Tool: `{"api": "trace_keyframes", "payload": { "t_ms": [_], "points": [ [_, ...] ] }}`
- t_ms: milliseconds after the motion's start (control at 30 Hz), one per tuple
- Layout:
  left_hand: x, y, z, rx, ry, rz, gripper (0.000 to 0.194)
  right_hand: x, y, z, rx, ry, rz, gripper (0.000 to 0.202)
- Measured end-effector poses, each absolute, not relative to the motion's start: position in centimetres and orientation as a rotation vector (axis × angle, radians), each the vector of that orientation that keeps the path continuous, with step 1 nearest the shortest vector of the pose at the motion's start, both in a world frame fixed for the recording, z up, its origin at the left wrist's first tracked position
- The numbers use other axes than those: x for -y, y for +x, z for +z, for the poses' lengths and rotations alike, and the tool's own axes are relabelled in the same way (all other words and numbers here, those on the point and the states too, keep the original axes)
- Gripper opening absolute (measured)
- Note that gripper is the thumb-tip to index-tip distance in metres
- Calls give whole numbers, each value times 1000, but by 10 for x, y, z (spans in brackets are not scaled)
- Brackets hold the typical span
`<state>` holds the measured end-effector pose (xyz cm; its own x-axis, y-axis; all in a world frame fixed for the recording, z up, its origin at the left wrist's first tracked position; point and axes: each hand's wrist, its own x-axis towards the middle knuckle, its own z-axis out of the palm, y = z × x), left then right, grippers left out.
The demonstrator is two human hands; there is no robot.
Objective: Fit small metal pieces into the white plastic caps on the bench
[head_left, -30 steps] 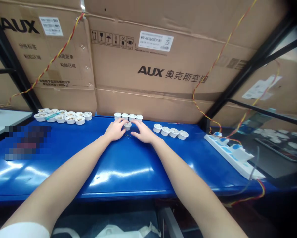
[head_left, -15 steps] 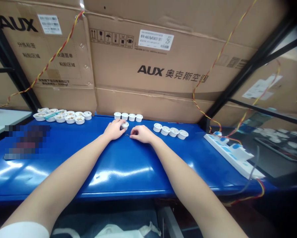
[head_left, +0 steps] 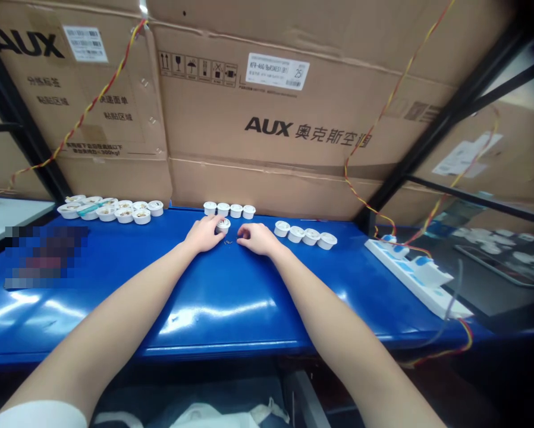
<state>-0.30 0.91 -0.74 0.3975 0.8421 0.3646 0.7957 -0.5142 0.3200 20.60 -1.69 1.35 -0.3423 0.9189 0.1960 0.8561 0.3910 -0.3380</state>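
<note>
My left hand rests on the blue tabletop with its fingers around a small white round cup. Something light-coloured shows inside that cup, too small to name. Just in front of the cup lie a few tiny dark pieces, thin and short, perhaps screws. To the right of them is my right hand, its fingers curled and thumb and forefinger brought close together. Whatever sits between those fingertips is too small to make out.
Behind my hands stands a row of several white cups. Another row of cups is at right, and a cluster of filled cups at left. A white power strip lies on the right edge. Cardboard walls the back.
My right hand has drawn back slightly to the right, away from the tiny dark pieces, which show more fully. My left hand stays at the cup. The whole view has shifted a little.
</note>
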Motion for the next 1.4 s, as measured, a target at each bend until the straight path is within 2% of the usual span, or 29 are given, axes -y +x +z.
{"api": "trace_keyframes", "payload": {
  "t_ms": [533, 1067, 1400],
  "points": [
    [-8, -2, -6, -1531, 2538, 697, 45, 12, 207, 7, 2423, -1392, 213, 21],
    [-7, -2, -5, -1518, 2543, 713, 45, 13, 206, 9, 2414, -1405, 229, 10],
    [-5, -2, -3, -1500, 2538, 767, 36, 15, 204, 10, 2354, -1402, 294, 6]
  ]
}}
